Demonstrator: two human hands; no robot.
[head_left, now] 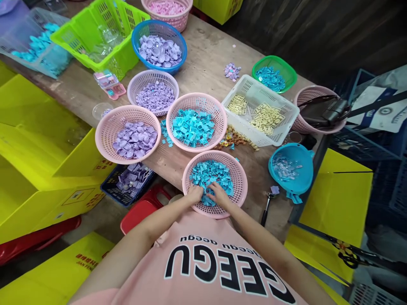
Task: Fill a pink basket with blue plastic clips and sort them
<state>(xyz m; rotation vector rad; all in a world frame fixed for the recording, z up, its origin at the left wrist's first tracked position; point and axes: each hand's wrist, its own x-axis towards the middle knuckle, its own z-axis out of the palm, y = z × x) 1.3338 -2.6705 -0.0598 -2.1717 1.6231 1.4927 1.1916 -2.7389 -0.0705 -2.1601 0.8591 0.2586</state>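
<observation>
A pink plastic basket (240,178) close to my body holds a heap of small blue plastic pieces (212,171). Both hands reach over its near rim into the heap. My left hand (195,193) is at the left of the heap with its fingers curled together; whatever they hold is hidden. To its right, my right hand (219,195) touches the pieces, thumb and fingers apart, with blue pieces showing between them. Just beyond stands another pink basket (220,127) with larger blue parts (193,127).
Left are a pink basket of purple parts (135,140) and a lilac basket (132,87). A white crate (288,127) with cream frames, a blue colander (273,163) and a black-handled tool (266,209) lie right. Yellow boxes (73,203) flank the table (203,55).
</observation>
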